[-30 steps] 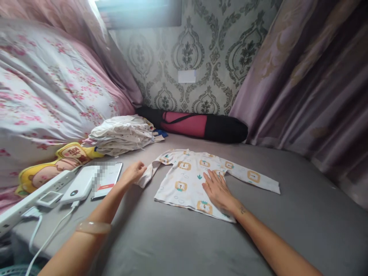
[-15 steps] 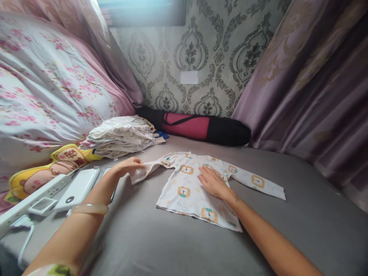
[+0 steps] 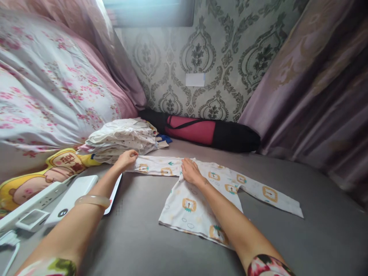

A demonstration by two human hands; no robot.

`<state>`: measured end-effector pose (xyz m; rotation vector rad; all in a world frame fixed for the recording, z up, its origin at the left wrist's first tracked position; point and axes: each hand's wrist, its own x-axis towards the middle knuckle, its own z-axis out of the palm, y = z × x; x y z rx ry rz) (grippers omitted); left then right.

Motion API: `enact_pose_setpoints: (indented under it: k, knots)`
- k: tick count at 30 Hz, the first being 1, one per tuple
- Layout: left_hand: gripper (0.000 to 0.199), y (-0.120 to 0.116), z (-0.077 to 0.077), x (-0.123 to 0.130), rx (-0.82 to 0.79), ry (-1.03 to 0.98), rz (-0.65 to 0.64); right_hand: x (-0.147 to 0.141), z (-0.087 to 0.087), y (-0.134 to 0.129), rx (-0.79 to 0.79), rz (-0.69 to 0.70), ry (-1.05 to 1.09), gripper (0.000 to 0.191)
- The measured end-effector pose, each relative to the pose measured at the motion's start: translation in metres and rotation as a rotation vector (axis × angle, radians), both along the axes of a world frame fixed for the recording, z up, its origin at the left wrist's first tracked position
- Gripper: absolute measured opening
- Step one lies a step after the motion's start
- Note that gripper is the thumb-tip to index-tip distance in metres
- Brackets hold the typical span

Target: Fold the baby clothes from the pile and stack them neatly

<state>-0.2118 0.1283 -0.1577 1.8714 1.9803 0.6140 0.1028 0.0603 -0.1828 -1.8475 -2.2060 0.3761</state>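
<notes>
A small white long-sleeved shirt (image 3: pixel 201 207) with orange lion-like prints lies spread on the grey bed sheet. My left hand (image 3: pixel 128 158) pinches the cuff of its left-side sleeve, which is stretched straight out to the side. My right hand (image 3: pixel 191 171) rests flat with fingers extended on the shirt where that sleeve meets the body. The other sleeve (image 3: pixel 270 193) slants down to the right, untouched. My right forearm covers part of the shirt's body.
A heap of white clothes (image 3: pixel 122 136) sits behind my left hand. At left are a yellow plush pillow (image 3: pixel 63 163), a power strip (image 3: pixel 43 201), a white power bank (image 3: pixel 71 199) and a phone (image 3: pixel 114 193). A red-and-black long bag (image 3: pixel 192 130) lies along the wall.
The sleeve in my left hand went from bent and slack to pulled straight. My right hand slid left from the shirt's middle to its shoulder. The view shifted slightly.
</notes>
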Motion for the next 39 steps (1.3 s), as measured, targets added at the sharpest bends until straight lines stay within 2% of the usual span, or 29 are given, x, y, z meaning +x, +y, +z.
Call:
enact_pose_setpoints:
  k: [4, 10, 13, 16, 18, 20, 23, 25, 27, 28, 29, 31, 34, 39]
  knots:
    - [0.033, -0.002, -0.009, 0.006, 0.038, 0.294, -0.021, -0.008, -0.009, 0.014, -0.038, -0.012, -0.02, 0.054]
    - [0.037, -0.009, -0.01, 0.015, 0.079, 0.638, -0.11, -0.01, -0.024, 0.014, 0.033, -0.025, -0.073, 0.059]
    - [0.037, -0.006, -0.014, 0.015, 0.1, 0.701, -0.129, -0.01, -0.026, 0.014, 0.049, -0.024, -0.091, 0.061]
    - [0.035, 0.001, -0.017, 0.013, 0.042, 0.694, -0.123, -0.011, -0.025, 0.015, 0.024, -0.028, -0.103, 0.06]
    - [0.035, 0.003, -0.014, 0.013, -0.011, 0.678, -0.106, -0.011, -0.024, 0.015, 0.006, -0.032, -0.108, 0.059]
    - [0.035, 0.002, -0.007, 0.021, 0.019, 0.698, -0.047, -0.011, -0.023, 0.014, 0.009, -0.032, -0.109, 0.058]
    - [0.034, -0.006, 0.0, 0.054, 0.177, 0.726, -0.006, -0.011, -0.023, 0.014, 0.029, -0.03, -0.099, 0.058]
    - [0.034, -0.016, -0.005, 0.089, 0.194, 0.628, -0.186, -0.011, -0.023, 0.014, 0.03, -0.03, -0.096, 0.057]
    - [0.037, -0.027, -0.021, 0.127, 0.219, 0.456, -0.411, -0.011, -0.024, 0.014, 0.034, -0.035, -0.107, 0.055]
    - [0.04, -0.032, -0.031, 0.144, 0.237, 0.378, -0.478, -0.011, -0.025, 0.014, 0.04, -0.037, -0.117, 0.055]
    - [0.042, -0.036, -0.042, 0.158, 0.247, 0.319, -0.506, -0.011, -0.025, 0.015, 0.047, -0.037, -0.126, 0.054]
    - [0.047, -0.041, -0.059, 0.174, 0.214, 0.281, -0.477, -0.011, -0.026, 0.015, 0.058, -0.032, -0.139, 0.054]
    - [0.052, -0.037, -0.068, 0.159, 0.126, 0.347, -0.419, -0.011, -0.028, 0.016, 0.068, -0.03, -0.141, 0.054]
    - [0.055, -0.013, -0.057, 0.081, -0.007, 0.431, -0.3, -0.011, -0.033, 0.016, 0.081, -0.037, -0.107, 0.054]
